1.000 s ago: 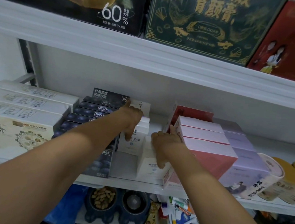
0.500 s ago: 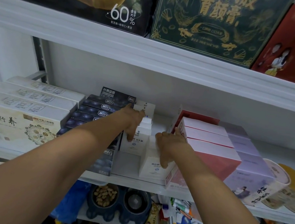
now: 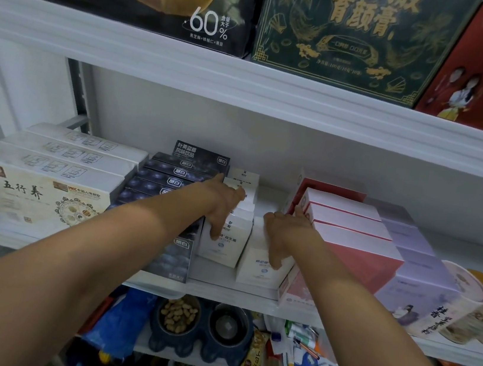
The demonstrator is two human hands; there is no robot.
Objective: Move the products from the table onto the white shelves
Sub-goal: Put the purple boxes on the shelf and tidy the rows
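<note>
On the middle white shelf (image 3: 218, 291) a row of small white boxes (image 3: 227, 243) stands between dark blue boxes and pink boxes. My left hand (image 3: 224, 208) rests on top of this row, with fingers reaching down the front box's face. Just to the right, a separate small white box (image 3: 262, 266) stands near the shelf's front edge. My right hand (image 3: 281, 235) holds it from above, thumb at its left edge and fingers down its right side against the pink boxes (image 3: 355, 248).
Dark blue boxes (image 3: 172, 182) and large white boxes (image 3: 47, 186) fill the shelf's left part. Lilac boxes (image 3: 420, 270) and round tins (image 3: 466, 295) fill the right. Large gift boxes (image 3: 349, 27) stand on the shelf above. A pet bowl (image 3: 201, 329) and clutter sit below.
Both hands stay on the white boxes in almost the same place. Only my view has shifted slightly.
</note>
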